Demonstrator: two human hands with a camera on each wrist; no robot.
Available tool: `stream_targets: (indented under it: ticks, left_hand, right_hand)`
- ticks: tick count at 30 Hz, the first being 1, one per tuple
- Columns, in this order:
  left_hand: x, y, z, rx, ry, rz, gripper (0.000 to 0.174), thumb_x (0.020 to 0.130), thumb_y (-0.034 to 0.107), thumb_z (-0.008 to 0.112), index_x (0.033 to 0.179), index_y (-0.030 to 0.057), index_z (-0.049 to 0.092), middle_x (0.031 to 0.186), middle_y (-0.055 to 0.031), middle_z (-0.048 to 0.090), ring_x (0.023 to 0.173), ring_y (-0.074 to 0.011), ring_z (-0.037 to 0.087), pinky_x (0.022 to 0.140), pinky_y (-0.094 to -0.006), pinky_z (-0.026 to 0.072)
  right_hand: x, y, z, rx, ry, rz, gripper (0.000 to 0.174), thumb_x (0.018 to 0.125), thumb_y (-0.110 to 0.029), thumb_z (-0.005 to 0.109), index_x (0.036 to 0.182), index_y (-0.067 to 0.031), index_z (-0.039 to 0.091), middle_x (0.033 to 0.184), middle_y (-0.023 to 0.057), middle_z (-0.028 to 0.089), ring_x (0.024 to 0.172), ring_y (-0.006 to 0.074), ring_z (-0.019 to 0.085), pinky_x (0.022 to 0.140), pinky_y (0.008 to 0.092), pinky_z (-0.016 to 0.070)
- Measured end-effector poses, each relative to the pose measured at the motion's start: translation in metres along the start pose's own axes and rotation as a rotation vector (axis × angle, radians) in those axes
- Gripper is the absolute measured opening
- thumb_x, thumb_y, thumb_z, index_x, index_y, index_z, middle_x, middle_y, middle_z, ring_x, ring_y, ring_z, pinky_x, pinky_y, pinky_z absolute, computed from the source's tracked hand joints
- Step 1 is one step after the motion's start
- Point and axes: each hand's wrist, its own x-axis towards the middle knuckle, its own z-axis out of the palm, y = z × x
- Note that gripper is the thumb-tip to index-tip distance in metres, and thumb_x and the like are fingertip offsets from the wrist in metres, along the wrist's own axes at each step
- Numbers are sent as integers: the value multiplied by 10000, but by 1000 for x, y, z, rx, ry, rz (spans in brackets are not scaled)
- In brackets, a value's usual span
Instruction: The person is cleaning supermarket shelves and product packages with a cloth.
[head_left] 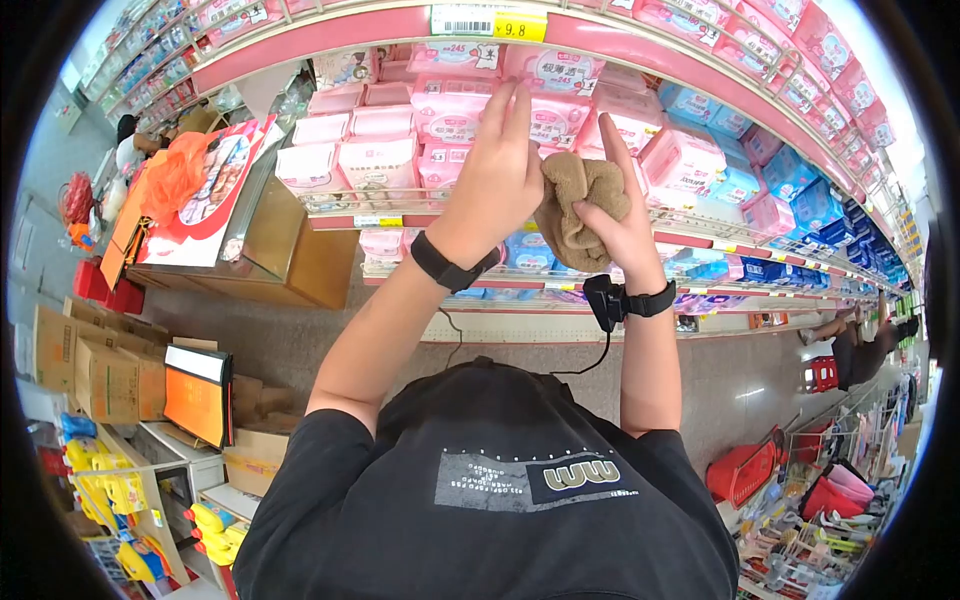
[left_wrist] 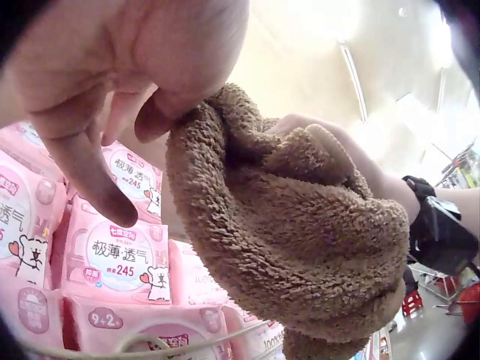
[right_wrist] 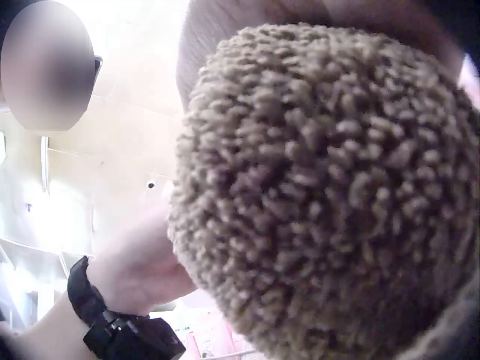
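Observation:
A bunched brown fluffy cloth (head_left: 580,212) is held up before the shelf in the head view. The right hand (head_left: 622,215) grips it, thumb over the folds and a finger pointing up behind. Beside it the left hand (head_left: 497,180) is raised with straight fingers, its thumb side against the cloth's edge. From the left wrist, the cloth (left_wrist: 285,225) hangs in folds below the left hand (left_wrist: 135,82), whose fingers extend. Nearly all of the right wrist view is filled by the cloth (right_wrist: 330,187), which hides most of the right hand's fingers.
Pink packages (head_left: 380,160) fill the shelf behind the hands, with blue ones (head_left: 790,175) farther right. A wire rail (head_left: 690,225) runs along the shelf front. Cardboard boxes (head_left: 105,385) stand at the left, a red basket (head_left: 740,470) at the lower right. Another person (head_left: 862,350) is at the far right.

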Motion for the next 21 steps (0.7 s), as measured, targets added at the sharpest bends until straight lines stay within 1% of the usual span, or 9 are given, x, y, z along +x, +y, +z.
stream_targets:
  ticks: [7, 9, 10, 11, 12, 13, 14, 17, 21]
  left_hand:
    - [-30, 10, -20, -197, -136, -137, 568, 874, -122, 525, 1431, -25, 478, 1442, -231, 454, 1013, -297, 665, 856, -358, 564]
    - [-45, 11, -25, -247, -179, -176, 544, 872, -120, 530, 1401, 5, 504, 1392, -205, 480, 966, -269, 672, 803, -339, 570]
    - [-52, 9, -26, -274, -202, -195, 534, 871, -119, 533, 1386, 20, 517, 1366, -192, 492, 942, -256, 675, 777, -330, 572]
    - [-60, 3, -25, -233, -172, -142, 511, 869, -111, 556, 1358, 38, 544, 1343, -172, 498, 884, -238, 678, 721, -298, 568]
    - [-67, 0, -26, -247, -209, -192, 490, 868, -109, 562, 1337, 36, 556, 1335, -164, 507, 877, -236, 677, 713, -297, 567]
    - [-75, -1, -30, -258, -245, -243, 470, 867, -106, 568, 1316, 33, 567, 1327, -155, 516, 870, -235, 676, 704, -296, 566]
    - [-80, -2, -33, -273, -281, -288, 449, 866, -104, 574, 1295, 31, 579, 1319, -147, 525, 864, -234, 675, 696, -295, 565]
    - [-87, -4, -33, -309, -302, -263, 360, 861, -103, 587, 1202, 10, 615, 1224, -117, 583, 861, -230, 675, 680, -295, 557]
    - [-91, 0, -22, -318, -332, -196, 282, 865, -70, 604, 1137, -3, 635, 1029, -130, 632, 829, -259, 670, 671, -335, 547]
  right_hand:
    - [-32, 3, 19, 89, 40, 75, 916, 779, -66, 679, 1613, -43, 300, 1645, 145, 352, 1449, 227, 432, 1174, 373, 362]
    - [-41, 12, 25, 44, 106, 7, 759, 771, -93, 674, 1496, -4, 468, 1587, 154, 432, 1463, 269, 420, 1194, 403, 335]
    - [-44, 14, 26, -13, 97, -14, 716, 768, -83, 667, 1459, 4, 499, 1545, 155, 475, 1435, 266, 451, 1180, 403, 354]
    - [-47, 17, 24, -71, 89, -35, 674, 765, -73, 660, 1421, 12, 530, 1502, 155, 518, 1407, 264, 482, 1165, 403, 372]
    - [-51, 19, 21, -129, 82, -57, 634, 762, -64, 653, 1383, 20, 561, 1459, 155, 561, 1379, 262, 513, 1151, 403, 391]
    - [-70, 31, 23, 52, 173, 173, 538, 749, -26, 627, 1285, 25, 611, 1267, 134, 671, 1242, 229, 612, 1079, 383, 460]
    - [-79, 40, 20, 31, 149, 192, 522, 747, -19, 622, 1267, 27, 615, 1228, 123, 681, 1202, 216, 626, 1058, 376, 474]
    - [-86, 37, 22, 6, 70, 207, 437, 741, -6, 613, 1177, 27, 631, 1115, 90, 697, 1083, 171, 651, 986, 341, 506]
    - [-82, 33, 31, 50, 36, 174, 416, 747, -6, 616, 1162, 5, 631, 1080, 70, 690, 1021, 147, 648, 941, 313, 508]
